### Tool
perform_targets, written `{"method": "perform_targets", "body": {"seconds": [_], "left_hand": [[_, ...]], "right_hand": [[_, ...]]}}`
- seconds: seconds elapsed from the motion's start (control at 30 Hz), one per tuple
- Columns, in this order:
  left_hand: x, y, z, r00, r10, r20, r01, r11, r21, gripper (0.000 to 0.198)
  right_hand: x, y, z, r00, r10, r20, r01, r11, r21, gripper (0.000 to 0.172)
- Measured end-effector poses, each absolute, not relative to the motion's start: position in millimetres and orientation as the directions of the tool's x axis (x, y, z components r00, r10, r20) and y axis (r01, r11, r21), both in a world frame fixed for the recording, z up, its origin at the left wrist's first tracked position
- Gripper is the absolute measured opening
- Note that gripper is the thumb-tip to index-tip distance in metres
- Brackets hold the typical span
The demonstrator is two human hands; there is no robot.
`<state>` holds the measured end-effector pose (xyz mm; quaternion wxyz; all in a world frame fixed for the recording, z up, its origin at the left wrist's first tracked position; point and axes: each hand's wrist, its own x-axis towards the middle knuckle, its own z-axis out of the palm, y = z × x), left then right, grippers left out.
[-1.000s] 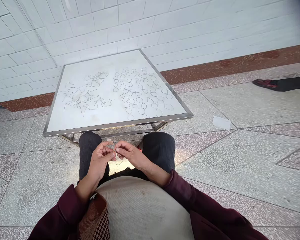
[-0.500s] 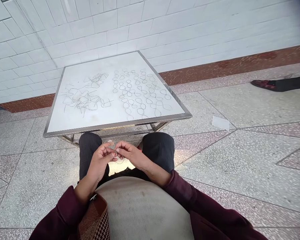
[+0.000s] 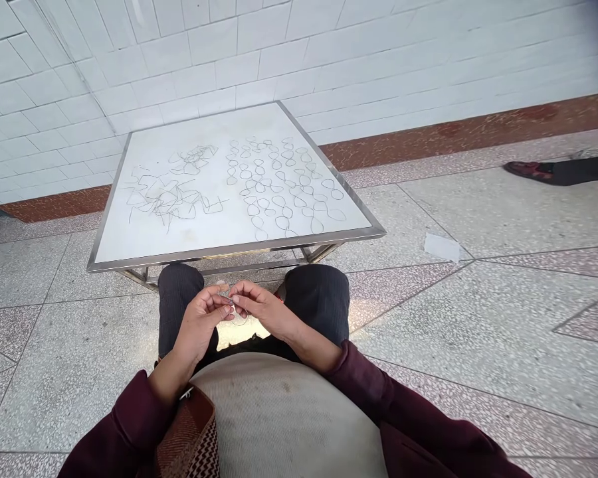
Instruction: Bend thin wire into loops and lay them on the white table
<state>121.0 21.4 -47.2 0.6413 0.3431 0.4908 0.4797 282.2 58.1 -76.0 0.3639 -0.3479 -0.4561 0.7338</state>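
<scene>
Between my knees, both hands meet over one thin wire loop (image 3: 240,323), its lower curve hanging beneath the fingers. My left hand (image 3: 203,317) pinches the wire between thumb and fingertips. From the other side my right hand (image 3: 256,307) is closed on it too, the fingertips of both hands nearly touching. The exact crossing of the wire is hidden by the fingers. Beyond my knees, bent wire pieces (image 3: 172,199) lie tangled on the left of a white table (image 3: 114,242). Rows of figure-eight wire loops (image 3: 284,189) cover its right part.
The table's metal edge (image 3: 239,249) runs just past my knees. A white tiled wall (image 3: 259,63) stands behind it. On the floor to the right lies a pale flat piece (image 3: 442,247). Another person's shoe (image 3: 528,171) and dark leg show at far right.
Both hands keep nearly the same pose, the wire still between them. The whole view has shifted slightly. Less of the hanging loop shows below the fingers.
</scene>
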Motion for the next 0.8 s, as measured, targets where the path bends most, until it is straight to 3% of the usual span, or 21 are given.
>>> {"method": "perform_targets", "body": {"seconds": [0.5,0.8], "left_hand": [[121.5,21.9,-49.4,0.005,0.963,-0.271,-0.257,0.263,0.93,0.039],[119.9,25.1,-58.9,-0.044,0.984,-0.171,-0.203,0.158,0.966,0.035]], "right_hand": [[284.6,58.0,-83.2,-0.463,0.867,-0.182,-0.201,-0.302,-0.932,0.03],[283.0,60.4,-80.1,-0.381,0.92,-0.093,-0.034,-0.114,-0.993,0.019]]}}
